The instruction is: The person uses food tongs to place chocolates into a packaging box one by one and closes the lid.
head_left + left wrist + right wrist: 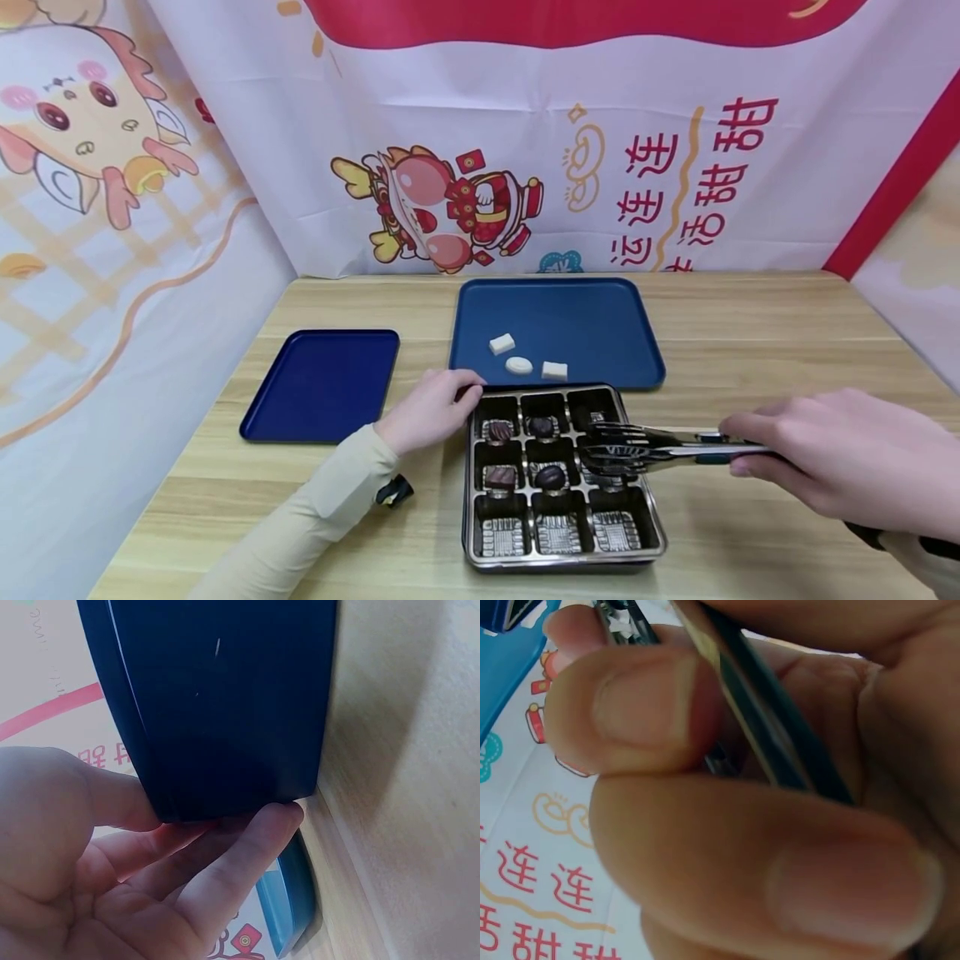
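Note:
A black box point(564, 560) with a silver-edged insert of square compartments stands at the table's front middle. Dark chocolates, among them a striped one point(500, 430) and an oval one point(551, 477), sit in its left and middle columns. The front row holds only patterned liners. My left hand point(431, 408) holds the box's back left corner; in the left wrist view, thumb and fingers lie against its dark wall point(225, 712). My right hand point(840, 458) grips metal serving tongs point(675, 448), whose heads reach over the right column and hide part of it.
Behind the box lies a blue tray point(592, 325) with three white pieces, one of them oval point(518, 366). A smaller dark blue tray point(322, 387) is at the left. A small black object point(394, 491) lies by my left sleeve. Printed cloth point(480, 100) hangs behind the table.

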Demonstrator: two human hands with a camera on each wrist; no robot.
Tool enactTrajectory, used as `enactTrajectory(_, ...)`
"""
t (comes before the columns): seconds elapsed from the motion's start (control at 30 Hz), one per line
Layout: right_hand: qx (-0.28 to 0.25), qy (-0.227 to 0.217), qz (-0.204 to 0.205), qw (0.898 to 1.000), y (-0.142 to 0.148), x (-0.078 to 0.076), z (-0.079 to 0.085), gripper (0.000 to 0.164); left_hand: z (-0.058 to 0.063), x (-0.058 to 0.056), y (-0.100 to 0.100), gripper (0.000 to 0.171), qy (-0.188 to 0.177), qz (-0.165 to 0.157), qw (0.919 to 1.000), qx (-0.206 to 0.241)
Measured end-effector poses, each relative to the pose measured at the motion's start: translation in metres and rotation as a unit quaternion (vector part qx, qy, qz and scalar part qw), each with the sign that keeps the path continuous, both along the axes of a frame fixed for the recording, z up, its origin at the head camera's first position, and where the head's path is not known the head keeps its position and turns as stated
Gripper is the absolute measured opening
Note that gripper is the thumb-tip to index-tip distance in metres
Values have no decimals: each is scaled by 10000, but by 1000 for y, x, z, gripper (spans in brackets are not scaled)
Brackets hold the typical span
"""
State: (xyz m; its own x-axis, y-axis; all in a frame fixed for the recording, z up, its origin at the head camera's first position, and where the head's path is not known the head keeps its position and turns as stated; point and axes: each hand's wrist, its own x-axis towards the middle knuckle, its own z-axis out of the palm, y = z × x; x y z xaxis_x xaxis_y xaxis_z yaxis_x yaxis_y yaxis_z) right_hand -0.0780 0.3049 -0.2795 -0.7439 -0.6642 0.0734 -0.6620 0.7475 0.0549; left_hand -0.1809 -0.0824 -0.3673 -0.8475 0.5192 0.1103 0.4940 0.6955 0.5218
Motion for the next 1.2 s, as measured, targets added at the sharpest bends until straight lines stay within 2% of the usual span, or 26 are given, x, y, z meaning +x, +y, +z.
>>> enactTrajectory(0.4,-34,-142,100,9998,-4,-2,-1,23,0,1,0,25,-38,-3,10000,17)
enactTrajectory(0.53,-84,-37,178,9998,-4,-2,-2,24,0,0,0,25,-14,-8,10000,24)
enactTrajectory(0.83,37,-216,-95,9997,-3,-4,-3,18,-2,-1,0,25,41,22,10000,36)
enactTrajectory(1.03,-150,159,96,9997,-2,-5,-2,18,-2,0,0,25,-6,50,10000,34)
enactTrajectory(1.2,-254,423,75,9988,1,-7,-2,19,-2,-1,0,25,-37,37,10000,25)
